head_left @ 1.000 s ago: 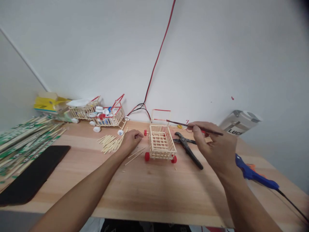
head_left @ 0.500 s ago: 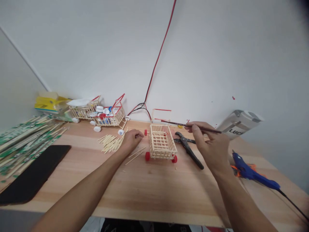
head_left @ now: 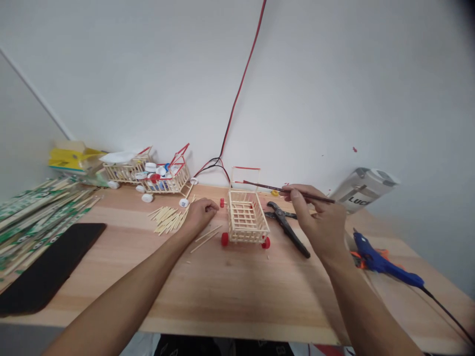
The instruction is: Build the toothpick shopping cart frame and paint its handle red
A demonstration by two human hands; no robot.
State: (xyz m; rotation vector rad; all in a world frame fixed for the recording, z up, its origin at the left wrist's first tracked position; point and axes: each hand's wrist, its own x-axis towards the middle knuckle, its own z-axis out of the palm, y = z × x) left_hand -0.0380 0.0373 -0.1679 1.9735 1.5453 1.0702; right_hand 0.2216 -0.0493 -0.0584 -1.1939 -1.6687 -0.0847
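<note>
My right hand (head_left: 315,212) grips a thin dark paintbrush (head_left: 293,190) between thumb and fingers. Its red-wet tip is at the handle frame of a small cart (head_left: 247,217) made of wooden sticks; whether it touches the stick I cannot tell. Red paint covers the handle's upper bar (head_left: 247,168), and the cart has red wheels (head_left: 224,239). My left hand (head_left: 202,211) rests on the table left of the cart, fingers curled in, with nothing visible in them. Beside it lie a pile of short sticks (head_left: 168,219) and several loose sticks (head_left: 207,240).
Black-handled pliers (head_left: 291,235) lie right of the cart, a blue glue gun (head_left: 386,267) farther right. A grey-white bag (head_left: 365,193) leans on the wall. Two stick carts (head_left: 166,180) stand back left, near packaged sticks (head_left: 37,212) and a black pad (head_left: 55,267). Red-black wire (head_left: 241,89) hangs behind.
The view has shifted slightly, moving everything a little left. The brush tip has risen a touch at the cart's handle. My left hand stays in place.
</note>
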